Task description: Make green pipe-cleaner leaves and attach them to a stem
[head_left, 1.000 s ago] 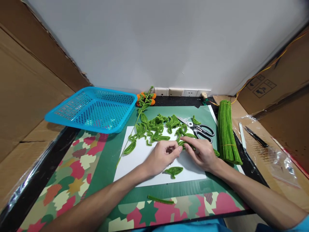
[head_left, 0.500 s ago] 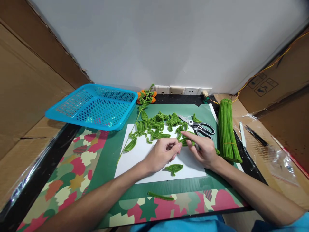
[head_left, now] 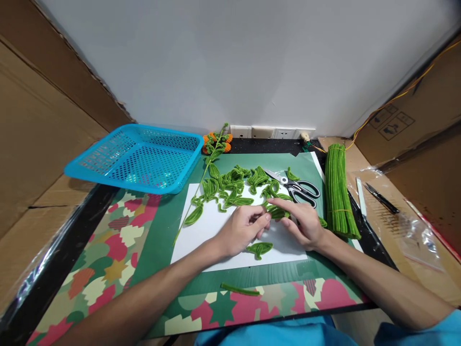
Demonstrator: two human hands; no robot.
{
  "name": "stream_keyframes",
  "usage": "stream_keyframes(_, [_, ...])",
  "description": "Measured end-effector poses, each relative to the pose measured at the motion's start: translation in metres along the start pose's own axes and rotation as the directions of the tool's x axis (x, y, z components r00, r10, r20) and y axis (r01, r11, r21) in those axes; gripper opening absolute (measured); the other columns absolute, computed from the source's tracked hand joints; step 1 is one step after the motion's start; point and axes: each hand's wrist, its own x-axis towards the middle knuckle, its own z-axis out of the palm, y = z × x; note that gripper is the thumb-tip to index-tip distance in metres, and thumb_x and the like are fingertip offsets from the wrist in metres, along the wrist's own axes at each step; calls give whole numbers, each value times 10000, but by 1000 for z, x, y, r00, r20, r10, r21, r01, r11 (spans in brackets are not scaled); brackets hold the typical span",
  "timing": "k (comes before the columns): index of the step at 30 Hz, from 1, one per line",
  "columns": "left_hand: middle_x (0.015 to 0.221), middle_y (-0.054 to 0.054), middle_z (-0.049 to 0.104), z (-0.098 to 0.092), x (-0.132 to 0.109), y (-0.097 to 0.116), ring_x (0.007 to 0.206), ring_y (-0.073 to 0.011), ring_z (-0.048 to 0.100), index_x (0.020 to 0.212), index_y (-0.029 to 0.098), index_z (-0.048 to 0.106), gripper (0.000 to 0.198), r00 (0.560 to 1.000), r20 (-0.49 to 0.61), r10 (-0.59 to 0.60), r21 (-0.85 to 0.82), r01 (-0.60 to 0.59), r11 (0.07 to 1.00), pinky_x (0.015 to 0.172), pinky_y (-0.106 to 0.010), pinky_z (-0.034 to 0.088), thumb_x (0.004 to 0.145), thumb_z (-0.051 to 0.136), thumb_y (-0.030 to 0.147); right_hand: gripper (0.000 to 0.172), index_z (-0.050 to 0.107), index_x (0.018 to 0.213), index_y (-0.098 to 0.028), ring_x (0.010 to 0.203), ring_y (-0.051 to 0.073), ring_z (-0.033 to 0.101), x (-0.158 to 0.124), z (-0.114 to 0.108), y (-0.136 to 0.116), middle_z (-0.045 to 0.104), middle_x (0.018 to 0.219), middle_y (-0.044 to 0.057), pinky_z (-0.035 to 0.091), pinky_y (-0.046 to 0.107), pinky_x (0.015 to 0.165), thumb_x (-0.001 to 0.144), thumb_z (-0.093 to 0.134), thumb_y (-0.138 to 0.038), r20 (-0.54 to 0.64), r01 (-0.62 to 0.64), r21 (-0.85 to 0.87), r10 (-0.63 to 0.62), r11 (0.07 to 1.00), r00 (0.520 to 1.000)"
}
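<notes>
Over the white paper point(head_left: 201, 233), my left grip point(head_left: 247, 229) is curled, my right grip point(head_left: 304, 225) half-spread; from here I cannot tell whether either grasps anything. A green chenille leaf point(head_left: 276, 212) shows at the paper's right half, a second leaf point(head_left: 261, 248) near its front edge.

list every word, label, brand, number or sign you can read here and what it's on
No words, brands or numbers can be read.
Signs, no text: two boxed pictograms printed on the cardboard box at the right; the nearer one seems to show a hand, but the details are too small to make out.
</notes>
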Motion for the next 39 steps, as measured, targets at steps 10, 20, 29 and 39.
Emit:
stream_keyframes(10, [665,33,574,1,1,-7,619,-114,516,784,178,577,400,999,-5,37,1,-37,999,617,-246,398,1084,544,441,281,665,1195,-186,648,175,698,2,-1,-3,754,818,52,510,287,591,1131,402,-261,-35,54,58,-52,997,998])
stream_keyframes(20, [681,32,586,1,2,-6,613,-112,555,808,178,579,376,999,-33,14,-6,-14,1000,598,-233,438,1075,561,442,124,640,1048,-183,578,153,533,4,-2,-4,627,720,17,401,283,554,1064,518,-202,49,43,81,-47,996,998])
stream_keyframes(29, [680,35,592,0,2,-6,598,-113,548,819,187,565,354,999,-40,16,8,-16,1000,591,-234,437,1074,548,431,83,650,1027,-180,580,139,514,4,0,-5,606,719,2,376,278,551,1037,568,-167,43,24,63,-27,998,999])
stream_keyframes(39, [654,39,573,0,3,-6,597,-115,540,786,189,555,374,999,-37,34,40,-33,999,600,-239,424,1082,544,417,101,597,941,-212,557,131,467,4,2,-6,548,677,-26,345,272,536,1026,581,-160,21,47,44,-48,998,999])
